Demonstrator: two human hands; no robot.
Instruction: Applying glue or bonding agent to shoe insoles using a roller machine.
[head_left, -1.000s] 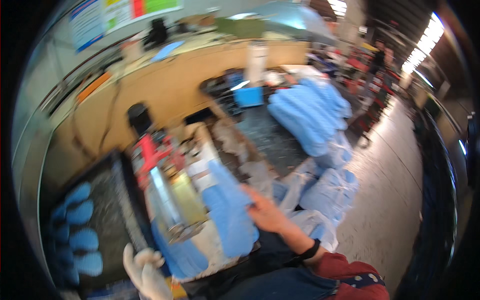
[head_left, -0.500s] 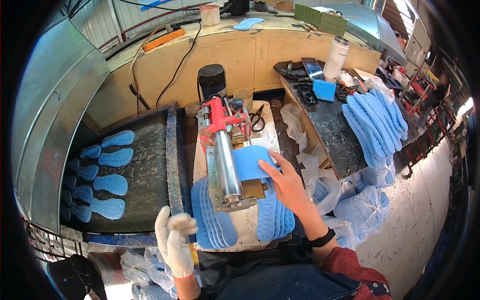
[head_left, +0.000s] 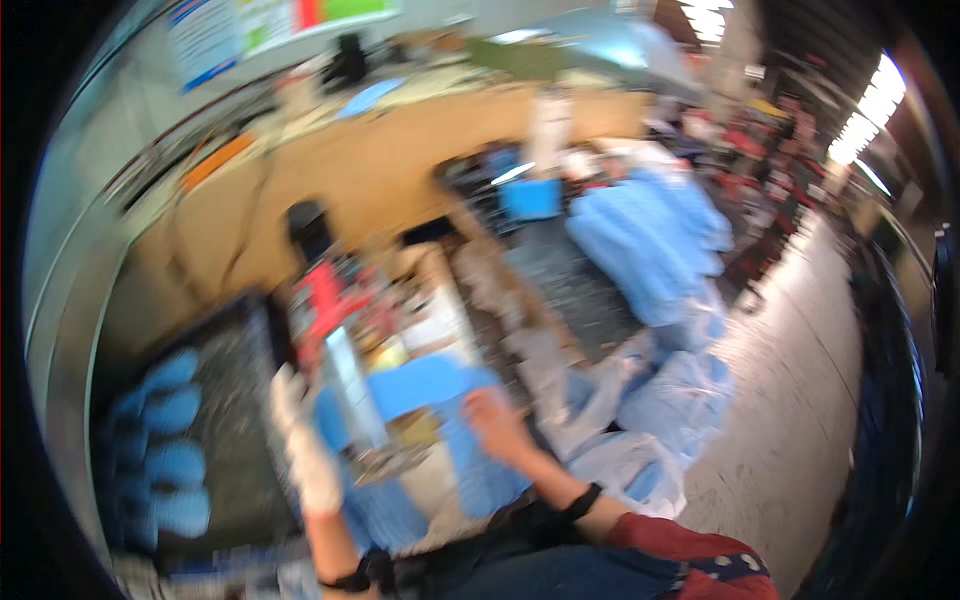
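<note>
My bare right hand (head_left: 497,424) is at the right end of a blue shoe sole (head_left: 425,385), its fingers closed on that end but smeared by motion. The sole lies across the front of a red press machine with a shiny metal roller (head_left: 356,385). In a white knitted glove, my left hand (head_left: 305,445) is raised along the left side of the machine, fingers stretched upward and holding nothing I can see. Below the roller, more blue soles (head_left: 385,515) lie on the left, and another group (head_left: 480,475) on the right.
Left is a dark tray (head_left: 245,420) with rows of blue soles (head_left: 175,462). A dark side table (head_left: 585,300) at right bears a stack of blue soles (head_left: 650,240), a blue box (head_left: 530,199) and a white bottle (head_left: 550,125). Plastic bags (head_left: 675,405) of soles stand beside it.
The whole view has swung to the right and blurred. My left hand has risen to the machine's left side. My right hand has shifted to the sole's right end.
</note>
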